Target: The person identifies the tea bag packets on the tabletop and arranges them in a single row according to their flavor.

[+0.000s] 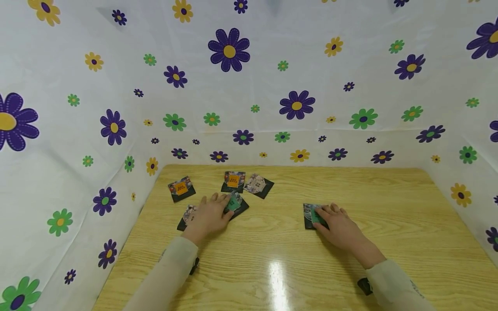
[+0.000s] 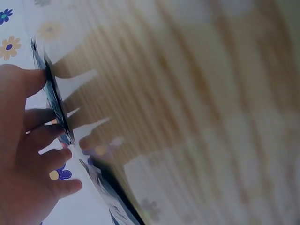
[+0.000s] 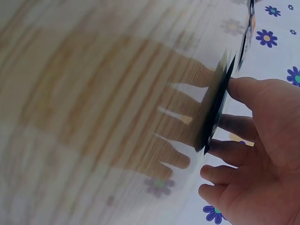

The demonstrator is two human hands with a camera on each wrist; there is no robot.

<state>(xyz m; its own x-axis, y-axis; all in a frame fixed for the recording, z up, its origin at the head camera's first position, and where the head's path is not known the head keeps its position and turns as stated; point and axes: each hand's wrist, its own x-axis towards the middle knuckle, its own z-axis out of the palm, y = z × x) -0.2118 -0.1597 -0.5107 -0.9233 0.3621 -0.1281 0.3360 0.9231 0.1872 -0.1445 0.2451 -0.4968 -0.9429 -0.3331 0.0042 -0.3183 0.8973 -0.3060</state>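
Note:
In the head view, my left hand [image 1: 210, 216] holds a small flat black packet with a green label [image 1: 234, 204] between thumb and fingers. A packet with a pale label [image 1: 189, 213] lies partly hidden beneath that hand. Farther right, my right hand [image 1: 340, 226] grips another green-labelled packet [image 1: 308, 215], thumb at its near side and fingers across its top. In the right wrist view this packet [image 3: 219, 108] shows edge-on, close over the table. The left wrist view shows the left packet [image 2: 56, 98] edge-on too, under the thumb and fingertips.
Toward the back left lie two orange-labelled packets [image 1: 181, 188] and a pale-labelled packet [image 1: 258, 185]. The glossy wooden table [image 1: 280, 246] meets a flower-patterned white sheet [image 1: 264, 77] at the back and sides. Dark objects show beside the left sleeve [image 1: 194, 266] and the right sleeve [image 1: 365, 286].

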